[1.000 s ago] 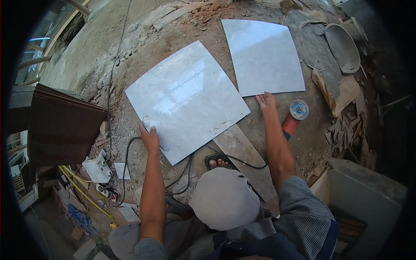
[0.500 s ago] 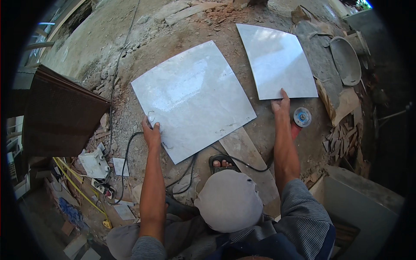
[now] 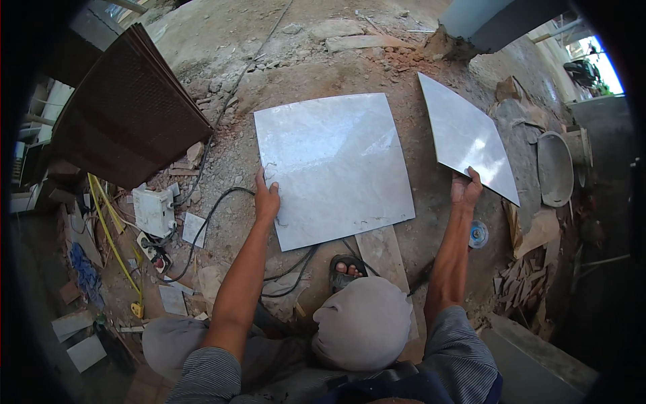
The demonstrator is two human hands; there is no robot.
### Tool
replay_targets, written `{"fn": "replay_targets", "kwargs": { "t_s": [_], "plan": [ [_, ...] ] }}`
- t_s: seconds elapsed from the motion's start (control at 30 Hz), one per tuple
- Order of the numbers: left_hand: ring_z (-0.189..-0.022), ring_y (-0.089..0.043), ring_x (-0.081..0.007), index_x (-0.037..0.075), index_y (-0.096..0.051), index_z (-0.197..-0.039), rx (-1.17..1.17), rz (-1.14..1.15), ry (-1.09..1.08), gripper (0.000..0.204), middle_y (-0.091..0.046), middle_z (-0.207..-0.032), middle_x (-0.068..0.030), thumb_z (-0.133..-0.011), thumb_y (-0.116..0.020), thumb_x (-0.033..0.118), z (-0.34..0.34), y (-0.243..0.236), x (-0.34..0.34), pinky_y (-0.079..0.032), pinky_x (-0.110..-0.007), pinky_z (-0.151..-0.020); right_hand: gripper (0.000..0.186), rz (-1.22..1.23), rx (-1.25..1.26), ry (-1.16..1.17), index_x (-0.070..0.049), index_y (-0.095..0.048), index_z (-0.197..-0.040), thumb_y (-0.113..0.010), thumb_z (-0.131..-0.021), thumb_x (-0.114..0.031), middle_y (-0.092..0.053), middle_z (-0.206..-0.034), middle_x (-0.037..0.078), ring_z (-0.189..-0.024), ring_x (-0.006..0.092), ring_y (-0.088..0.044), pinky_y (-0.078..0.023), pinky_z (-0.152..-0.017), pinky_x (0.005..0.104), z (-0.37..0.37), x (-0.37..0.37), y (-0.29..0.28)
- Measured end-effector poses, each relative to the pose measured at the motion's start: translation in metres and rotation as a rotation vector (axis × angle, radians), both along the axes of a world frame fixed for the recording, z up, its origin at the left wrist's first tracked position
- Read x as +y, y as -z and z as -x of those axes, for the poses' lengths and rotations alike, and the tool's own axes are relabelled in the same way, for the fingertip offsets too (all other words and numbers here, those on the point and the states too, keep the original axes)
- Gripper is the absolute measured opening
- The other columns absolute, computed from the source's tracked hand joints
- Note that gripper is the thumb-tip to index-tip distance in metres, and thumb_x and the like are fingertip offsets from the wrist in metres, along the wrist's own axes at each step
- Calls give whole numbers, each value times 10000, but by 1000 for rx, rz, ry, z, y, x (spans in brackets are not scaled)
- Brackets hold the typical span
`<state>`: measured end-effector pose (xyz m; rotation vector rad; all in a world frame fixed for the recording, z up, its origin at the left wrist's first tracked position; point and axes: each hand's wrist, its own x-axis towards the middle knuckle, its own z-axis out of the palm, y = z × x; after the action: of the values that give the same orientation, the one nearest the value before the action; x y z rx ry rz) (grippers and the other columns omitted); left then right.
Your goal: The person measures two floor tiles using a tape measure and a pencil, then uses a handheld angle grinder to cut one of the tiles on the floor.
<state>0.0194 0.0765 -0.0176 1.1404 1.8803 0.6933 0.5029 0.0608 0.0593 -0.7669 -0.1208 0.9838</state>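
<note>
Gripped small tile (image 3: 471, 138) by lower edge in right hand (image 3: 465, 188), upper right of frame. Lay above that hand in view, long way slanting upper left to lower right; sat far nearer to it than to left hand (image 3: 267, 196). Pinched big tile (image 3: 336, 168) by left edge, mid-frame, in left hand. Looked pale grey, thin, glossy in both cases, with bright glare.

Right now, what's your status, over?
Left hand gripping glossy pale-grey four-sided tile. Right hand gripping second glossy pale-grey tile. Round blue disc near right hand.
</note>
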Motion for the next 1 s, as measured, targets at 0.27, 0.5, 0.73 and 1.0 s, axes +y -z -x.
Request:
{"fn": "replay_targets", "kwargs": {
  "t_s": [0.27,0.5,0.73,1.0],
  "plan": [
    [-1155,-505,-403,173,-203,-1428,-7,-32,43,592,-485,-1288,-256,-914,-486,97,0,5,0,-392,-424,-969,499,-39,15,-83,38,-431,-1240,-540,-754,6,-524,-1193,142,-1142,292,-506,-396,-1018,425,67,-21,-44],
    [-1142,-512,-412,193,-198,-1433,42,-37,35,610,-485,-1291,-255,-908,-497,106,2,9,-3,-400,-435,-953,555,-154,13,-258,5,-421,-1270,-553,-732,32,-500,-1223,132,-1160,296,-490,-384,-1030,444,130,47,-43],
    [-1148,-511,-406,193,-190,-1436,60,-14,46,609,-487,-1294,-249,-914,-494,118,1,6,-2,-398,-429,-957,518,-92,-26,-293,35,-420,-1235,-547,-734,52,-499,-1189,127,-1130,293,-496,-389,-1014,457,164,112,-15],
    [-1153,-509,-398,182,-187,-1438,43,15,52,596,-480,-1304,-243,-922,-478,107,-2,-6,1,-395,-420,-964,510,23,-76,-287,42,-439,-1222,-555,-726,77,-504,-1178,124,-1122,292,-499,-407,-998,452,182,129,25]
  ]
}}
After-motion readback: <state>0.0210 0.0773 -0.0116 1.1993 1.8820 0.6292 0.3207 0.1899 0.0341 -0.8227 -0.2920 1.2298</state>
